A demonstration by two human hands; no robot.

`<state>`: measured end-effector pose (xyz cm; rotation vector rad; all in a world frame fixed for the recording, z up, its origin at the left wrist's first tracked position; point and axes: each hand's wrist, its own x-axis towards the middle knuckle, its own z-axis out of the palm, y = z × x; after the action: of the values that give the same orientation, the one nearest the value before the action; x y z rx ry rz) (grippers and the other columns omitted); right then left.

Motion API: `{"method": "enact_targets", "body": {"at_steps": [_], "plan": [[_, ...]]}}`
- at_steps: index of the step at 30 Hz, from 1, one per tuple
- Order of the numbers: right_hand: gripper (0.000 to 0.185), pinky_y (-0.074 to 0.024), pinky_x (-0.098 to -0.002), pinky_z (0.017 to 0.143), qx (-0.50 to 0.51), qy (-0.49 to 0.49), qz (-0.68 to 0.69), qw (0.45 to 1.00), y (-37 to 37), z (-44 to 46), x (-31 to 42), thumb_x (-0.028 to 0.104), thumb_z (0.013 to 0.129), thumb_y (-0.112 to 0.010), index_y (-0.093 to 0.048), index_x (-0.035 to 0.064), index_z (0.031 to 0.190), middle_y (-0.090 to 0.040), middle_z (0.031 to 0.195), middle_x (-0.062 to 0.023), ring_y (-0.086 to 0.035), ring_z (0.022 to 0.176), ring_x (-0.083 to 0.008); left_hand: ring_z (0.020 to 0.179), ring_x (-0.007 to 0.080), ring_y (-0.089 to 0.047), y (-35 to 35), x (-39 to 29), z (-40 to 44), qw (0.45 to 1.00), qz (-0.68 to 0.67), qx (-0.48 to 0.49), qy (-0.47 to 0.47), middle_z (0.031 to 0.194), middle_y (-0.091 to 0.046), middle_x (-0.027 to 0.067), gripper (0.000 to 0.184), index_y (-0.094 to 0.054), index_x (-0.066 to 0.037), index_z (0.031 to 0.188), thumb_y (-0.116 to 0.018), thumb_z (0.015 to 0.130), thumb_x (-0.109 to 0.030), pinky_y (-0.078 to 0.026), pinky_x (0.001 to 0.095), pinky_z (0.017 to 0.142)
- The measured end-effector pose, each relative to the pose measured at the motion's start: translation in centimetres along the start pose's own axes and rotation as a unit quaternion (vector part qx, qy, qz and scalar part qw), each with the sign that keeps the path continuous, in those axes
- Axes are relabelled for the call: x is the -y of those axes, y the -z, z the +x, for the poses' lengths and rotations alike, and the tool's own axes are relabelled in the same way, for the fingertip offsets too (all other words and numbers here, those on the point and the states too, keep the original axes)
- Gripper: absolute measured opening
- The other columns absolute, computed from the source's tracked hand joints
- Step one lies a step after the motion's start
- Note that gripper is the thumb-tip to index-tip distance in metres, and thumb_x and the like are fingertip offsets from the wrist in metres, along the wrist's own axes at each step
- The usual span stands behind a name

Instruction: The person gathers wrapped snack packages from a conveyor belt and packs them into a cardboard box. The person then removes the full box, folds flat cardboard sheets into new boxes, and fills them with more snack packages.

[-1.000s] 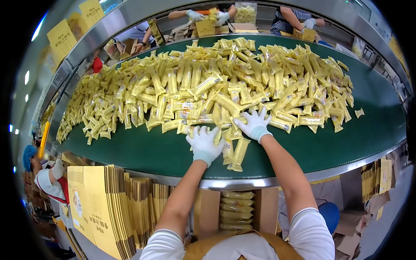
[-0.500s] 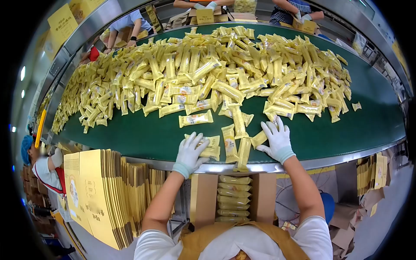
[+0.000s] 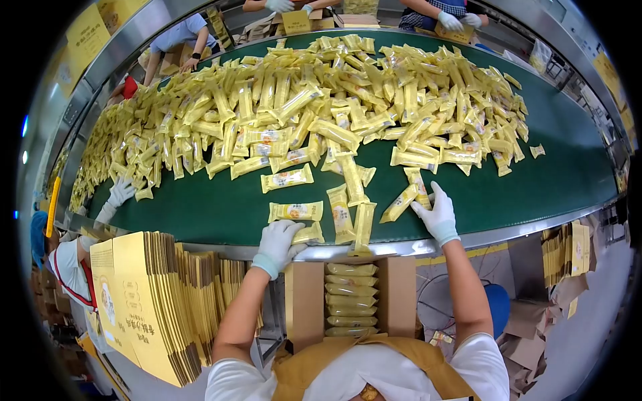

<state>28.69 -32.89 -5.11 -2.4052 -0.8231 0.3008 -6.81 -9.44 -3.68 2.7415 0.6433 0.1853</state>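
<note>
My left hand (image 3: 278,244), in a white glove, is at the near edge of the green belt (image 3: 568,160), its fingers closed round one end of a yellow packet (image 3: 308,234). Just above it lies another packet (image 3: 295,212). My right hand (image 3: 437,215), also gloved, is on the right with thumb and fingers apart, beside two packets, one slanted (image 3: 400,204) and one more upright (image 3: 417,187). Between my hands lie several loose packets (image 3: 340,214). Behind them spreads a large heap of yellow packets (image 3: 267,100).
An open carton (image 3: 304,304) with a column of packets (image 3: 352,301) stands below the belt edge. Folded yellow cartons (image 3: 144,301) are stacked at the left. A co-worker's gloved hand (image 3: 120,192) reaches the heap at the left; other people work across the belt.
Both hands have come back towards the near edge, drawing several packets away from the heap. My right hand has let go of its packet. A co-worker's hand has appeared at the left.
</note>
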Motion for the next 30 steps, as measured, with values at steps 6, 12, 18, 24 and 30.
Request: {"method": "enact_targets", "body": {"at_steps": [6, 12, 18, 24, 30], "plan": [[0.020, -0.0540, -0.0460, 0.088, 0.025, 0.043, -0.316, 0.947, 5.8, 3.6, -0.8, 0.009, 0.080, -0.069, -0.070, 0.0086, 0.100, -0.065, 0.106, -0.0160, -0.064, 0.102, -0.0363, 0.108, 0.0368, -0.060, 6.7, -0.7, 1.9, 0.999, -0.028, 0.014, -0.018, 0.114, -0.066, 0.0135, 0.045, -0.065, -0.009, 0.117, -0.080, 0.075, -0.017, -0.047, 0.0447, 0.095], [0.030, -0.0525, -0.0444, 0.088, 0.047, 0.330, -0.044, 0.942, 7.3, 3.5, 3.8, -0.005, 0.074, -0.060, -0.070, 0.0091, 0.099, -0.071, 0.100, -0.0158, -0.065, 0.100, -0.0390, 0.109, 0.0361, -0.061, 4.6, 1.5, 6.1, 0.998, -0.048, 0.026, 0.004, 0.117, -0.065, 0.0128, 0.046, -0.064, -0.009, 0.116, -0.082, 0.076, -0.018, -0.049, 0.0434, 0.095], [0.026, -0.0383, -0.0467, 0.109, 0.159, 0.425, -0.187, 0.871, 1.8, 2.0, 2.8, 0.006, 0.077, -0.070, -0.066, 0.0161, 0.100, -0.067, 0.099, -0.0047, -0.064, 0.105, -0.0272, 0.108, 0.0337, -0.063, 3.6, 0.2, 7.4, 0.981, 0.031, 0.158, 0.105, 0.117, -0.064, 0.0127, 0.053, -0.064, -0.009, 0.118, -0.082, 0.079, -0.039, -0.051, 0.0409, 0.095], [0.018, -0.0432, -0.0375, 0.097, 0.179, 0.495, -0.036, 0.849, 3.3, 1.1, 9.3, 0.010, 0.077, -0.071, -0.065, 0.0141, 0.094, -0.065, 0.091, -0.0042, -0.063, 0.094, -0.0263, 0.098, 0.0382, -0.070, 2.0, -5.5, 10.1, 0.951, -0.143, 0.085, 0.261, 0.110, -0.071, 0.0193, 0.068, -0.061, -0.006, 0.117, -0.080, 0.075, -0.056, -0.055, 0.0459, 0.087], [0.016, -0.0456, -0.0330, 0.094, 0.242, 0.563, -0.189, 0.768, -2.6, 0.2, 11.7, 0.011, 0.082, -0.064, -0.068, 0.0177, 0.096, -0.068, 0.096, -0.0029, -0.063, 0.102, -0.0221, 0.103, 0.0375, -0.069, 1.0, -9.4, 13.1, 0.961, -0.031, 0.157, 0.226, 0.113, -0.071, 0.0187, 0.076, -0.050, -0.009, 0.130, -0.078, 0.074, -0.052, -0.056, 0.0444, 0.088]]}}
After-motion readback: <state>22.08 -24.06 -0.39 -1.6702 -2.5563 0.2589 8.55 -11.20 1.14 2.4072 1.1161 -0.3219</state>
